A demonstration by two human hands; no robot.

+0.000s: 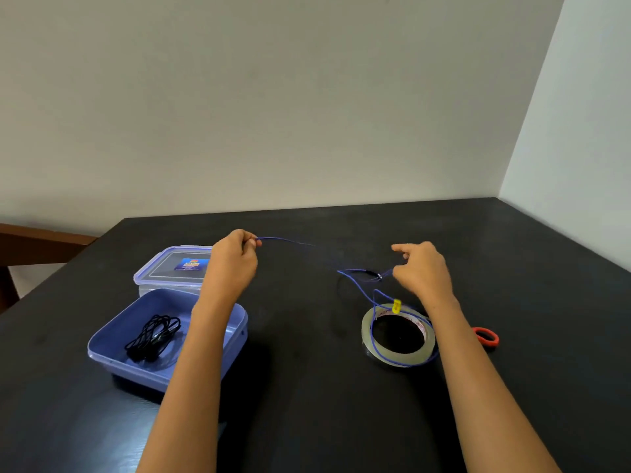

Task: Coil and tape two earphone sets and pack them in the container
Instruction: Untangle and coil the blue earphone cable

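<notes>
Left hand (234, 257), right hand (421, 268) pinch blue cord (283, 240) — fingers curled.

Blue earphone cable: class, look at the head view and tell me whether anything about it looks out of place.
Yes. The blue earphone cable, held between the left hand and right hand, has slack draped over the tape roll, with part looping around its outside. Pulling could snag the cable or drag the roll.
</notes>
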